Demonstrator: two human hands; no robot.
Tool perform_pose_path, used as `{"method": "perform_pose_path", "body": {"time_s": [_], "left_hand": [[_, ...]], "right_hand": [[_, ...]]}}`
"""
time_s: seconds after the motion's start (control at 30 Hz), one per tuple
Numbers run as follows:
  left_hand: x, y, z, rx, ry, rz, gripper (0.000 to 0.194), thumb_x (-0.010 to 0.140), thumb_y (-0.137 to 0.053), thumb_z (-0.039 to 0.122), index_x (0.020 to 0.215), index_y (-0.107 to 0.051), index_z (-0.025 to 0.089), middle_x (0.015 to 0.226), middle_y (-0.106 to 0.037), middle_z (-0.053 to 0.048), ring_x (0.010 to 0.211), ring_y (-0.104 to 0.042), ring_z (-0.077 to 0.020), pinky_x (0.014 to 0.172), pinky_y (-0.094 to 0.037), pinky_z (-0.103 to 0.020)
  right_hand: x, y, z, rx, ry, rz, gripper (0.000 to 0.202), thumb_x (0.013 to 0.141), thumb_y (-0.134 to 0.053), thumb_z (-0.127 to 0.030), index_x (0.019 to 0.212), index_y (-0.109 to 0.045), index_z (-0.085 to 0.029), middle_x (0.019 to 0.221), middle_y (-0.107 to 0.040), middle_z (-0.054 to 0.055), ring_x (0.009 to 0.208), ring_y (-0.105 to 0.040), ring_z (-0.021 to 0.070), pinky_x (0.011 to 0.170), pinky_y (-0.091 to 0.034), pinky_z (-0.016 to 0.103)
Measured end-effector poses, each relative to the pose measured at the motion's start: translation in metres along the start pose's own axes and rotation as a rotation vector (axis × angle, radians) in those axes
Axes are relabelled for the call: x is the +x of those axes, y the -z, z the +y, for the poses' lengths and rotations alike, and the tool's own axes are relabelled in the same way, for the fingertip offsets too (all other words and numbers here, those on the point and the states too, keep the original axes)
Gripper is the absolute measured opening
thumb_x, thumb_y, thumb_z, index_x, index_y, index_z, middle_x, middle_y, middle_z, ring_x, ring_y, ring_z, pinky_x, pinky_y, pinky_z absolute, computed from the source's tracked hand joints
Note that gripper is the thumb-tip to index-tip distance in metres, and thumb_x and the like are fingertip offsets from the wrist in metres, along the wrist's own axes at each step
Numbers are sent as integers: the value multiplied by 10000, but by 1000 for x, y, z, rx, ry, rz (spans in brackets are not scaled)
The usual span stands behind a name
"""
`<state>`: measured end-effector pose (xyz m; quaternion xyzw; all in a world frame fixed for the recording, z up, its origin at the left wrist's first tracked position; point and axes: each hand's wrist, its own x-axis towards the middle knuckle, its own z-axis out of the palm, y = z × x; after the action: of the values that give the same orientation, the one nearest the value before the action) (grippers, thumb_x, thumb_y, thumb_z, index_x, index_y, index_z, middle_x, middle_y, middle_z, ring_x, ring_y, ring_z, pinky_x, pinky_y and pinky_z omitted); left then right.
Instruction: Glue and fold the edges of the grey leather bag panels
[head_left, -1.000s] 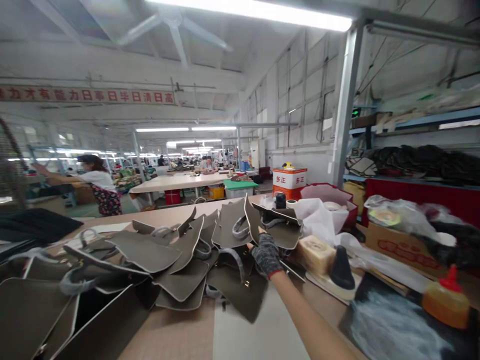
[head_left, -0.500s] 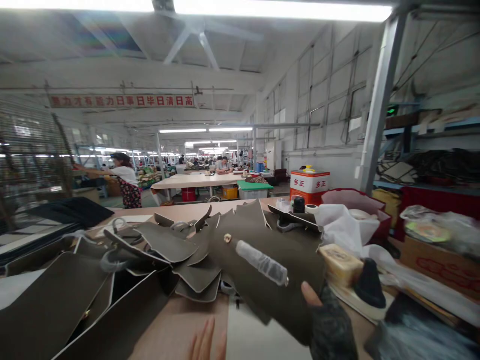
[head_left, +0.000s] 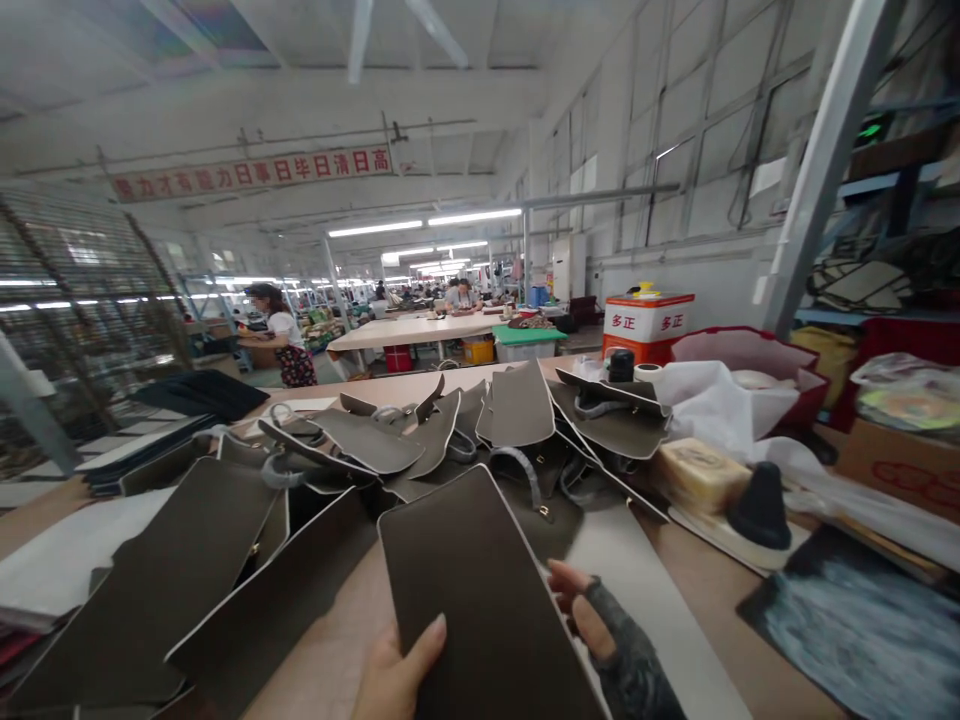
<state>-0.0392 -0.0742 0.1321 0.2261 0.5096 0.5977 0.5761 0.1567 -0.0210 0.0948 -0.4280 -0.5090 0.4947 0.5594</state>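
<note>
A dark olive leather panel (head_left: 480, 590) with pale edges stands tilted at the bottom centre. My left hand (head_left: 401, 665) grips its left edge, thumb on the front face, the other fingers hidden behind. At its right edge is my right hand (head_left: 581, 605), in a dark fingerless sleeve, with curled fingers touching or very near the panel. Beyond it lies a heap of similar olive bag pieces (head_left: 367, 440), some with wrapped handles (head_left: 521, 470) and gold buckles. More large olive panels (head_left: 202, 560) spread to the left.
On the right are a yellow block (head_left: 701, 472), a black cone-shaped object (head_left: 759, 508), white plastic (head_left: 709, 400) and a dark smeared sheet (head_left: 862, 610). Dark flat pieces (head_left: 195, 395) are stacked at left. A person (head_left: 281, 335) stands beyond, at left.
The held piece has turned, its wrapped handle no longer facing me. My left hand has come up onto its left edge, and my right hand has shifted slightly left. The view has tilted.
</note>
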Motion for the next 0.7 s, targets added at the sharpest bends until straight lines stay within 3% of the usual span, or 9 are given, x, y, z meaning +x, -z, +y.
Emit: {"method": "perform_pose_path", "body": {"time_s": [0.13, 0.3, 0.43, 0.53, 0.6, 0.7], "left_hand": [[-2, 0, -9, -96, 66, 10, 540, 535, -790, 304, 1010, -612, 117, 905, -711, -141, 884, -653, -351, 772, -527, -462], [-9, 2, -7, -34, -4, -17, 516, 609, -741, 318, 1065, -591, 127, 963, -702, -130, 933, -640, -330, 818, -514, -444], [-12, 3, -7, 179, -142, -16, 493, 674, -682, 367, 1091, -581, 126, 992, -692, -119, 1014, -603, -316, 902, -469, -435], [-13, 3, -9, 423, -259, 28, 415, 694, -648, 392, 1011, -621, 126, 1018, -681, -111, 1010, -596, -310, 919, -455, -419], [-12, 4, -11, 513, -300, 33, 396, 694, -637, 399, 984, -633, 129, 1029, -676, -108, 1006, -593, -309, 906, -462, -405], [-10, 7, -12, 542, -318, 29, 415, 710, -620, 388, 1039, -611, 136, 1059, -665, -99, 1034, -579, -301, 907, -458, -385]], "right_hand": [[-12, -16, -7, 118, -64, -126, 588, 736, -484, -667, 972, -666, -159, 951, -696, 122, 856, -647, 276, 759, -513, 384], [-23, -7, -18, -110, -17, -241, 433, 806, -526, -491, 1099, -614, -184, 1069, -667, 96, 992, -608, 259, 881, -481, 370], [-23, -9, -5, -483, 151, -64, 372, 802, -518, -465, 1045, -650, -216, 1026, -677, 104, 963, -616, 278, 904, -465, 415], [-24, -15, 6, -679, 223, -12, 376, 846, -420, -473, 888, -693, -219, 870, -702, 125, 790, -654, 281, 776, -512, 435], [-24, -16, 8, -709, 214, -28, 451, 855, -359, -508, 792, -694, -213, 795, -698, 139, 717, -653, 285, 709, -520, 440], [-21, -13, 2, -572, 115, -33, 504, 831, -362, -578, 812, -682, -190, 850, -691, 153, 807, -638, 298, 789, -494, 451]]}}
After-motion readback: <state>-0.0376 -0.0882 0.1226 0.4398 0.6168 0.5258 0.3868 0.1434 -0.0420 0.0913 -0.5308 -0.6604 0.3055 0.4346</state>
